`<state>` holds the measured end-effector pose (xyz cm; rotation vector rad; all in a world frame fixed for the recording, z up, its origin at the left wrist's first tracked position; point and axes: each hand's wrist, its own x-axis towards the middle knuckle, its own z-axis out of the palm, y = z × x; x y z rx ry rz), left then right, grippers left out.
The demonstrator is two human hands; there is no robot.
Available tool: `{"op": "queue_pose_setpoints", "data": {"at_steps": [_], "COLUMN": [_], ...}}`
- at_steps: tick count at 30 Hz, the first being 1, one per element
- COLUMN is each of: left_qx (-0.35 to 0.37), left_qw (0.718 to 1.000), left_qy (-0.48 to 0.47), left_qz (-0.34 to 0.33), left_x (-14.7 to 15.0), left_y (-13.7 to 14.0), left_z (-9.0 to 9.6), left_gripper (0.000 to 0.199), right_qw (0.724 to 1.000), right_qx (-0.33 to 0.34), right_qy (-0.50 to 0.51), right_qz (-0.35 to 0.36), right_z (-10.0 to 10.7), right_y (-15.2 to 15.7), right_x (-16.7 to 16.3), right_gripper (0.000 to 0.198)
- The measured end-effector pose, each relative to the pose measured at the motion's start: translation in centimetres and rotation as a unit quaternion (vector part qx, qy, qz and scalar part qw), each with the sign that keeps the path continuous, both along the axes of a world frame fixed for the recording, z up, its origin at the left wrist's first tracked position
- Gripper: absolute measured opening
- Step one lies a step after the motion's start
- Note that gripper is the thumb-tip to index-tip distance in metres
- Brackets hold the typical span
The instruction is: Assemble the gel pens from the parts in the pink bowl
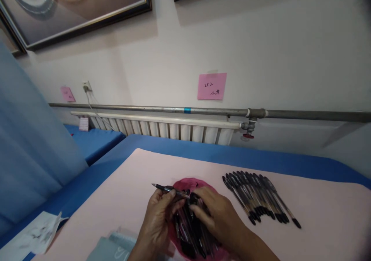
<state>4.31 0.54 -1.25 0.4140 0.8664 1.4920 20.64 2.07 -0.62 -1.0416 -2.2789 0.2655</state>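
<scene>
Pen held at basket, tip out

L hand (156, 214) pinches held pen (164, 188) along barrel, tip pointing away fr fingers, prob for steady ctrl. R hand (218, 211) bunched at its rear end by a dark piece; can't tell if gripping. Rear end's over pink basket (188, 181) w/ loose pens (193, 230), likely so drops land inside. Fanned pens (255, 193) lie R on pink mat (327, 214), prob kept apart fr loose ones.

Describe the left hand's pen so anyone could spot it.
On the blue table lies a pale pink mat bearing a darker pink basket. At the basket's upper left, the left hand holds the pen. Unlike the pens lined up at right, its pointed tip is bare.
</scene>
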Motion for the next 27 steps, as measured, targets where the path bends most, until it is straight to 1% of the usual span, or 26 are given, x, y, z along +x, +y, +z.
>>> {"op": "queue_pose_setpoints", "data": {"at_steps": [3, 6, 12, 15, 17, 19, 21, 23, 25, 27], "left_qx": [-0.005, -0.006, -0.003, -0.001, 0.006, 0.013, 0.018, 0.019, 0.017, 0.013], "left_qw": [1.0, 1.0, 0.999, 0.998, 0.998, 0.998, 0.999, 0.999, 0.999, 0.998], "left_qy": [0.006, 0.008, 0.052, 0.063, 0.065, 0.057, 0.043, 0.033, 0.038, 0.056], "left_qz": [0.005, 0.005, 0.016, 0.015, 0.01, -0.002, -0.014, -0.02, -0.015, -0.001], "left_x": [0.0, 0.0, 0.1, 0.0, -0.1, -0.3, -0.4, -0.6, -1.0, -1.4], "left_y": [0.0, 0.0, 0.1, 0.0, -0.2, -0.3, -0.5, -0.5, -0.3, -0.1], "left_z": [-0.1, -0.2, -0.2, 0.1, 0.4, 0.7, 1.0, 1.1, 1.1, 0.9], "left_gripper": [0.016, 0.019, 0.025, 0.026, 0.026, 0.026, 0.027, 0.028, 0.029, 0.028], "right_qw": [1.0, 0.999, 0.997, 0.998, 0.999, 0.998, 0.99, 0.974, 0.964, 0.963], "right_qx": [0.028, 0.042, 0.072, 0.066, 0.032, -0.031, -0.11, -0.18, -0.208, -0.197], "right_qy": [-0.001, -0.021, -0.011, -0.003, 0.011, 0.04, 0.086, 0.131, 0.16, 0.181], "right_qz": [0.006, 0.014, 0.009, 0.014, 0.019, 0.023, 0.033, 0.043, 0.046, 0.028], "right_z": [0.1, 0.0, -0.6, -1.1, -1.3, -1.3, -1.1, -0.8, -0.3, 0.3], "right_y": [0.0, -0.1, 0.0, 0.0, -0.1, -0.3, -0.5, -0.7, -0.7, -0.4], "right_x": [0.0, -0.2, -0.4, -0.5, -0.8, -1.0, -1.4, -1.6, -1.7, -1.3], "right_gripper": [0.012, 0.017, 0.015, 0.02, 0.021, 0.022, 0.023, 0.024, 0.022, 0.016]}}
